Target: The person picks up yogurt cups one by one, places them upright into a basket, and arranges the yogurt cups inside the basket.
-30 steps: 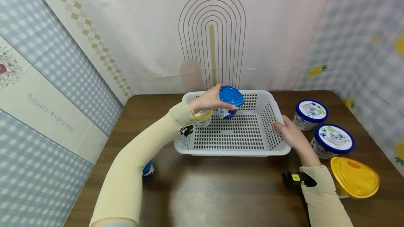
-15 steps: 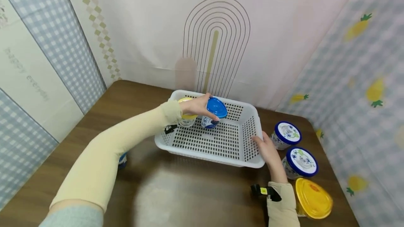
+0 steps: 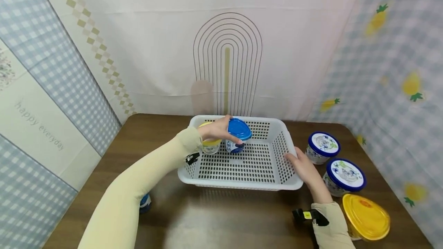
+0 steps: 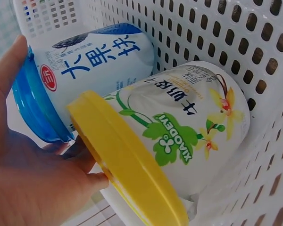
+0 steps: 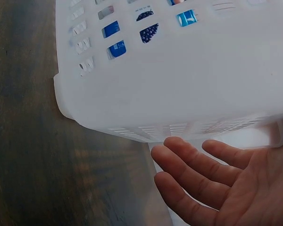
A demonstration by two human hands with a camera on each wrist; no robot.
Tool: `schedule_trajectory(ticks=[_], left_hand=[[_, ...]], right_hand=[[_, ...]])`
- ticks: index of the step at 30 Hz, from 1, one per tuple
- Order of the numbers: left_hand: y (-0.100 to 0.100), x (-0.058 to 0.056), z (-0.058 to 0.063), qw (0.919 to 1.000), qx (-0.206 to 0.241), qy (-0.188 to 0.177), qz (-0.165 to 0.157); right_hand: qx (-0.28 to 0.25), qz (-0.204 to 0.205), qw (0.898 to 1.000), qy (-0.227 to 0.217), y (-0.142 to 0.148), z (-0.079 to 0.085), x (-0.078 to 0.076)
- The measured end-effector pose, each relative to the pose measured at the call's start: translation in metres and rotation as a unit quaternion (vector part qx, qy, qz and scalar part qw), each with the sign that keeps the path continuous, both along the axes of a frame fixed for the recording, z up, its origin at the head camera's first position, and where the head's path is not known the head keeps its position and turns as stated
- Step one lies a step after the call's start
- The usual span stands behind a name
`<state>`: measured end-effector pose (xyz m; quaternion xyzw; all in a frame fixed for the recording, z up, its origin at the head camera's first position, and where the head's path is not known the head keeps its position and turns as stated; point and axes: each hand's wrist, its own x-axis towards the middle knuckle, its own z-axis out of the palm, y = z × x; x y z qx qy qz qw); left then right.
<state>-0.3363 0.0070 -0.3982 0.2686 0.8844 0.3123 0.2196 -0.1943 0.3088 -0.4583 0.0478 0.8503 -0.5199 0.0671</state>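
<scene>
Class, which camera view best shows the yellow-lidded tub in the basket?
Left wrist: the yellow-lidded tub is large there, its printed side readable. The head view shows it small, partly behind the left hand; the right wrist view does not clearly show it.

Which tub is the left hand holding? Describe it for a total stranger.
Find the big white perforated basket. Inside, the left hand grips the blue-lidded tub. Its blue lid and printed dark berries set it apart from the yellow-lidded tub beside it.
</scene>
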Motion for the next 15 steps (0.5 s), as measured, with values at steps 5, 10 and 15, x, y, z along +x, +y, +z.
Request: schedule_trajectory(ticks=[5, 10, 15], left_hand=[[-0.008, -0.002, 0.005, 0.9998, 0.004, 0.002, 0.019], [-0.016, 0.002, 0.002, 0.9997, 0.001, -0.009, 0.022], [-0.022, 0.006, 0.000, 0.9995, -0.010, -0.009, 0.027]], right_hand=[[0.004, 0.017, 1.000, 0.024, -0.003, 0.005, -0.010], [0.005, 0.018, 1.000, 0.012, -0.006, 0.003, -0.013], [-0.002, 0.023, 1.000, 0.008, -0.011, -0.002, -0.012]])
